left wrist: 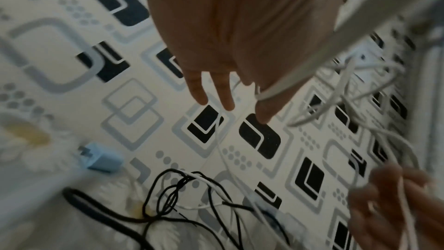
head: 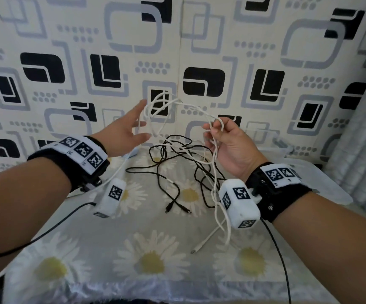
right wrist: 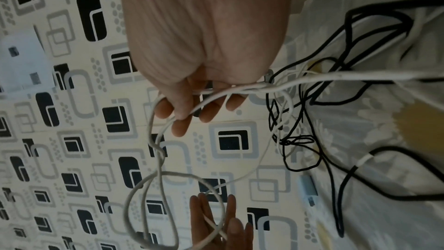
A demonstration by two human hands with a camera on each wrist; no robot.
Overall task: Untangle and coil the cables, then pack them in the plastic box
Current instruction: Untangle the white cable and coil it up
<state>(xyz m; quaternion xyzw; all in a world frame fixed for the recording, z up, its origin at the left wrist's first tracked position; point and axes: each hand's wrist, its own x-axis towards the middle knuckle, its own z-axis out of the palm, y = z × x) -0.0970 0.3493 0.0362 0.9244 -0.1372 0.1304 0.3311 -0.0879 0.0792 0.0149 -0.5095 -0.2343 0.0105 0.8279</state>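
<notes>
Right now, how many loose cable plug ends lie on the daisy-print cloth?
3. Left black plug end and right black plug end, side by side, centre; white plug end nearer the camera. The cable tangle may hide others.

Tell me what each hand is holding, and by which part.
Right hand pinches the thin white cable at a mid-length loop. Left hand, open, grips nothing.

Can't really make out the blue charger (left wrist: 99, 159), all blurry; plastic box (head: 291, 160) mostly hidden behind right hand (head: 228, 145).

Head view looks down; wrist views close along hands (head: 225, 145).
</notes>
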